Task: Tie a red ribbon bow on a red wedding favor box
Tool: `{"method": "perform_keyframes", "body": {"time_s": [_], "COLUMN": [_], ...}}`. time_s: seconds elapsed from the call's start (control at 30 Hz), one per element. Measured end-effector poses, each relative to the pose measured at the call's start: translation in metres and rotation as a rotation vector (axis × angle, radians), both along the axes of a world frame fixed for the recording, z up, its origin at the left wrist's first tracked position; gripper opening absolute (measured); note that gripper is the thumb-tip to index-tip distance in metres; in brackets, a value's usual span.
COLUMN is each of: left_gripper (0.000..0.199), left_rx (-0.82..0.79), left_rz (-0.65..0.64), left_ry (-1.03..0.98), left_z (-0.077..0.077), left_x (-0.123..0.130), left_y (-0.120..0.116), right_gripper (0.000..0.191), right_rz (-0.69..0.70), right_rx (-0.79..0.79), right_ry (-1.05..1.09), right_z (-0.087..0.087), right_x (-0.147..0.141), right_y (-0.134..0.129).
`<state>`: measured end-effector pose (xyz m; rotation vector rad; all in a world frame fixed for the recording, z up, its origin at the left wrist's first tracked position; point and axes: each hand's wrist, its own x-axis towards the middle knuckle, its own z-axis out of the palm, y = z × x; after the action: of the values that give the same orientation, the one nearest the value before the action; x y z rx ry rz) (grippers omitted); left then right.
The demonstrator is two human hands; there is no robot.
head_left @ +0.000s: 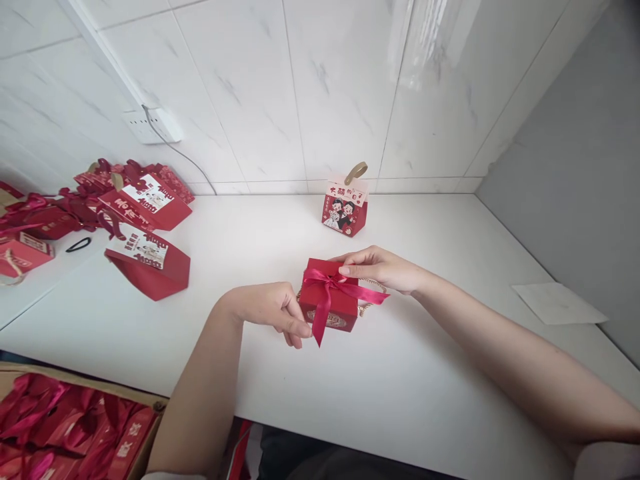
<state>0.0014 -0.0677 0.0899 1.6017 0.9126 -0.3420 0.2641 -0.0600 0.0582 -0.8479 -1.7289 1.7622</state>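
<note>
A small red gift box (313,293) with a glossy red ribbon bow (329,283) on top is between my hands, over the white table. My right hand (383,268) grips its far right side, thumb on the top by the bow and the other fingers partly hidden behind. My left hand (275,312) is at the box's near left corner with curled fingers. Its thumb and fingertips close at the edge of the ribbon's hanging tail (321,327). A twisted gold cord handle (367,309) shows at the box's right side.
A red box with a cartoon couple (343,215) stands near the tiled wall. Several red gift boxes (150,263) crowd the left. A carton (159,408) of ribboned red boxes sits lower left. A white paper (555,301) lies at right; a cable (183,157) hangs from a socket.
</note>
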Motion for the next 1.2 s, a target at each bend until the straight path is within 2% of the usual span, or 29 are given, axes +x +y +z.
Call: {"method": "perform_keyframes", "body": {"time_s": [0.1, 0.27, 0.37, 0.57, 0.83, 1.2], "left_gripper": [0.046, 0.055, 0.048, 0.039, 0.033, 0.027], "left_rx": [-0.022, 0.074, 0.096, 0.142, 0.158, 0.127], "left_rz": [0.078, 0.362, 0.35, 0.402, 0.403, 0.387], "left_ry": [0.032, -0.103, -0.158, -0.211, -0.26, -0.32], "left_z": [-0.004, -0.014, -0.016, -0.02, -0.024, -0.029], "left_x": [0.01, 0.02, 0.017, 0.011, 0.007, 0.003], "left_y": [-0.002, 0.006, 0.014, 0.02, 0.024, 0.028], "right_gripper": [0.034, 0.037, 0.039, 0.04, 0.047, 0.043], "right_rz": [-0.084, -0.195, -0.166, -0.091, -0.091, -0.097], "right_rx": [-0.034, -0.001, 0.076, 0.083, 0.087, -0.026], "right_ry": [-0.054, -0.049, -0.031, -0.018, -0.036, 0.044], "right_z": [0.0, 0.001, 0.004, 0.008, 0.0, -0.008], "right_x": [0.002, 0.009, 0.01, 0.013, 0.02, 0.02], "right_y": [0.0, 0.005, 0.006, 0.007, 0.016, 0.021]}}
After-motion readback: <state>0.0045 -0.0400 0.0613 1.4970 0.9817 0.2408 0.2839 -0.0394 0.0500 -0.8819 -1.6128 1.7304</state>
